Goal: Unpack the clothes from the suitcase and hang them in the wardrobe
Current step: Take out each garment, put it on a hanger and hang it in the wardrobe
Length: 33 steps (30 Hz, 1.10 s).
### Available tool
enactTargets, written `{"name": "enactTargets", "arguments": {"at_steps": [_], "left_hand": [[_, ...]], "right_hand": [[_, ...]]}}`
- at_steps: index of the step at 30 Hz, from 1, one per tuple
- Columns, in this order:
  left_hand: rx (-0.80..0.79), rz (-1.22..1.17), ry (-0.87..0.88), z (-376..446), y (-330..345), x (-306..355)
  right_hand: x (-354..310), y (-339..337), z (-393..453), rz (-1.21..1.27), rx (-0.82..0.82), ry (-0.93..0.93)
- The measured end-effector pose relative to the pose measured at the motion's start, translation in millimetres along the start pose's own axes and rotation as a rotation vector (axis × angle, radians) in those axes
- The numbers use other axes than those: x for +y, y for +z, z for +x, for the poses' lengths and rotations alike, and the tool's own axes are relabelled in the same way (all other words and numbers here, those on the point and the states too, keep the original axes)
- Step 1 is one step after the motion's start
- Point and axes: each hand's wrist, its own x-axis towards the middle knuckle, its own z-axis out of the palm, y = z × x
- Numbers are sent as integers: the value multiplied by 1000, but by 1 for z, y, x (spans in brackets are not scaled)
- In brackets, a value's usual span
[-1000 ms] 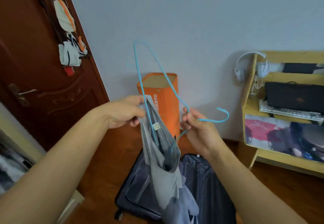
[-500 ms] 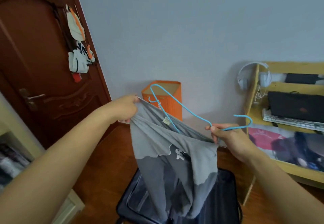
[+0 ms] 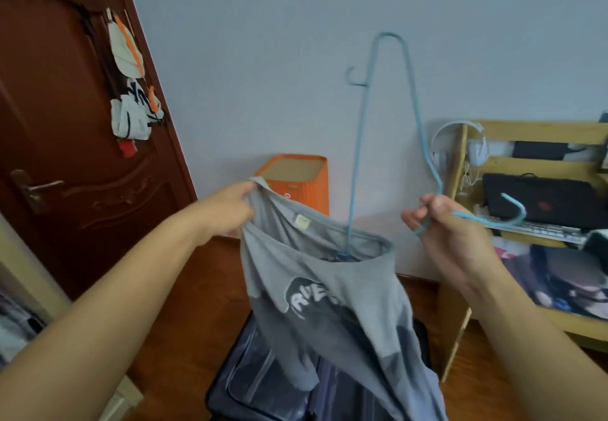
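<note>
The left hand (image 3: 230, 208) is pinching the collar edge of a grey shirt (image 3: 329, 305), fingers curled round the fabric and holding the neck opening wide. The right hand (image 3: 450, 233) is gripping a blue hanger (image 3: 413, 98) at its neck, just below the hook, which is pointing right toward the shelf (image 3: 533, 164). The hanger is standing nearly on end: one shoulder corner is pointing up against the wall (image 3: 296, 58), and the other end is dipping down into the shirt's neck opening. A small side hook on the hanger's long bar is showing near the top.

The shirt is hanging from the left hand, its white print facing the camera, its body draping down over the open suitcase (image 3: 256, 387), which is lying on the wooden floor (image 3: 184, 322) at the bottom edge of the view. Whether the shirt's hem is touching the suitcase is hard to tell.

An orange box (image 3: 296, 177) is standing against the wall behind the shirt. A brown door (image 3: 65, 157) with caps hanging on it is filling the left side. White headphones (image 3: 460, 137) are hanging at the shelf's left end, above a keyboard (image 3: 543, 228).
</note>
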Motion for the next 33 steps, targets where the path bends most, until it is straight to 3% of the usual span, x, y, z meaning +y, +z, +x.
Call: {"name": "enactTargets", "arguments": {"at_steps": [4,8,11,14,19,24,26,28,30,33], "left_hand": [[-193,-27,94,7,4,33],[-261,-24,106,5,-9,58],[-316,-213,80,0,-31,55],[-253,-217,76,1,-53,47],[-178,-144,35,-2,-77,55],[-95,-181,62,-9,-103,51],[-46,-50,23,-10,-113,47],[13,237,-51,-11,-122,33],[-25,563,-134,-15,-119,15],[-30,758,-121,-15,-100,8]], "right_hand": [[30,38,7,71,-161,49],[67,40,-4,85,-190,158],[80,39,-17,186,-154,199],[74,61,-16,381,-114,143],[109,65,-11,0,-189,256],[130,79,-7,82,-247,335],[131,79,0,-135,-254,307],[115,68,6,-388,-215,293],[91,53,15,-613,-188,235],[64,54,30,-1065,-421,203]]}}
